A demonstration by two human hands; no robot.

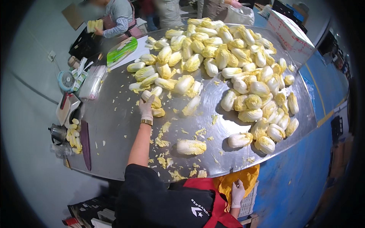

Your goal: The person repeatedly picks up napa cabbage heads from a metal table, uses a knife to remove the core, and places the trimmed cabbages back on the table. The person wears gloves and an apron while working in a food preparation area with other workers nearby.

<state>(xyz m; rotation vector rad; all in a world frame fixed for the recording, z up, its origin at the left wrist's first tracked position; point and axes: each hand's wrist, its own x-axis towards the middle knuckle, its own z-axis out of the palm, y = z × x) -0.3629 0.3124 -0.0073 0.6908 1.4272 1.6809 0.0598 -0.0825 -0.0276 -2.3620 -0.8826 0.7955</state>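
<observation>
My left hand (146, 107), gloved and with a gold watch at the wrist, is closed around a small napa cabbage (147, 96) at the left edge of the cabbage heap. Other small cabbages touch it. At the near table edge, low in the view, my right hand (238, 190) wears a glove and grips a knife (237, 182) by its handle; the blade is hard to make out. Below that hand hangs an orange bag (248, 178) over a white crate. A lone napa cabbage (191, 147) lies on the metal table (114, 142) before me, with torn leaves around it.
Many napa cabbages (222, 54) cover the far and right parts. At the left stand a kettle (58, 133), a small fan (67, 80), plastic bags (92, 82) and a purple strip (85, 145). A co-worker (119, 20) holds cabbages at the far left; a carton (291, 34) stands far right.
</observation>
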